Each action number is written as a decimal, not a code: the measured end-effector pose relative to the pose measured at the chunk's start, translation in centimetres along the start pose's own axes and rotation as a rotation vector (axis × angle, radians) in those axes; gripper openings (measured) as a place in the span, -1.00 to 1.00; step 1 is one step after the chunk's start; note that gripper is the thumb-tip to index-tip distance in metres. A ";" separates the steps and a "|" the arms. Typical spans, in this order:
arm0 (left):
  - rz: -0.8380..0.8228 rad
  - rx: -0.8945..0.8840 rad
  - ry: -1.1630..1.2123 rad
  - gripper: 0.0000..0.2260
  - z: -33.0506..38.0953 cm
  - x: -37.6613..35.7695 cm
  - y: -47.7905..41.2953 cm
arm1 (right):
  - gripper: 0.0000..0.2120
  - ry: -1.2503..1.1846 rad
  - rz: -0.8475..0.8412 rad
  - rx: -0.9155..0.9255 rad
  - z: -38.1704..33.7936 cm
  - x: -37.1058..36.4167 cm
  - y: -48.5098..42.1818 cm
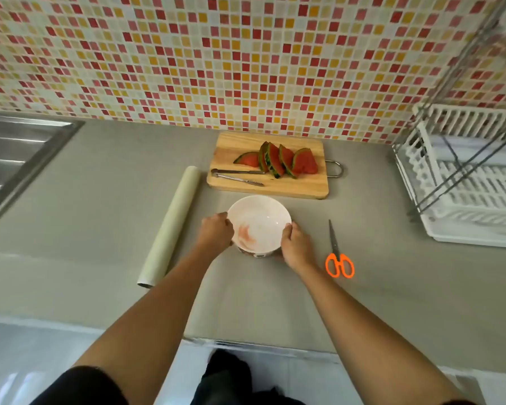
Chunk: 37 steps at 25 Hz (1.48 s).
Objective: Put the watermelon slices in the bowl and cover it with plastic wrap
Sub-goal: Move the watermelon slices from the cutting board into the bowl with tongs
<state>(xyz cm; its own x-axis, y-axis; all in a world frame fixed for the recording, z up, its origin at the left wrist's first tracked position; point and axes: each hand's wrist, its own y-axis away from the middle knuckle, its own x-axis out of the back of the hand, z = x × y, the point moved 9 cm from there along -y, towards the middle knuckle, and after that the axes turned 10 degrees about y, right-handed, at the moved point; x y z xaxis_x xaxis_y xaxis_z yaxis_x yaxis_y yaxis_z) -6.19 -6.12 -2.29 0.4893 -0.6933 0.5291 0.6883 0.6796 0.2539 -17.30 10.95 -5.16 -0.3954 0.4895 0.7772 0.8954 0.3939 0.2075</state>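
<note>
Both hands are on the white bowl. The left grip holds its left side and the right grip holds its right side, with the fingers curled round the wall. The bowl sits on the gray table, right between the two grips, and has no fruit in it, only a pink smear. The watermelon slices are not in the bowl yet. They lie straight ahead of the grips, past the far rim of the bowl and a bit to the right, on the wooden cutting board. The slices lean on each other in a row that runs from left to right. The right grip looks a little nearer to them. The metal tongs lie on the near left part of the board, just ahead of the left grip, with their tips pointing right toward the slices. The plastic wrap roll lies just left of the left grip, and its long side runs from near to far. The orange scissors lie just right of the right grip, blades pointing away. The table is flat and smooth. A sink is far off to the left, a white dish rack is far off to the right, and a tiled wall stands behind the board.
</note>
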 end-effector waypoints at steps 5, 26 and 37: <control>-0.026 -0.020 -0.027 -0.72 -0.3 0.2 -1.0 | -0.66 -0.076 0.060 -0.040 0.3 -0.1 0.3; -0.071 -0.138 -0.018 -0.72 2.1 -1.2 -6.1 | -0.64 -0.066 -0.004 -0.040 0.9 1.4 -5.9; -0.204 -0.349 -0.707 -0.57 3.0 0.9 -17.6 | -0.67 -0.103 -0.026 -0.002 1.4 1.2 -6.6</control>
<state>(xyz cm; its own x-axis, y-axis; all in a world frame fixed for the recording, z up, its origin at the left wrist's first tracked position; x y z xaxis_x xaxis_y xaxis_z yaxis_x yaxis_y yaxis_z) -19.47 -18.02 -3.82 -0.0374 -0.4002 0.9157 0.9118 0.3614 0.1951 -23.94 10.01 -6.42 -0.4377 0.5564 0.7063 0.8848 0.4062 0.2284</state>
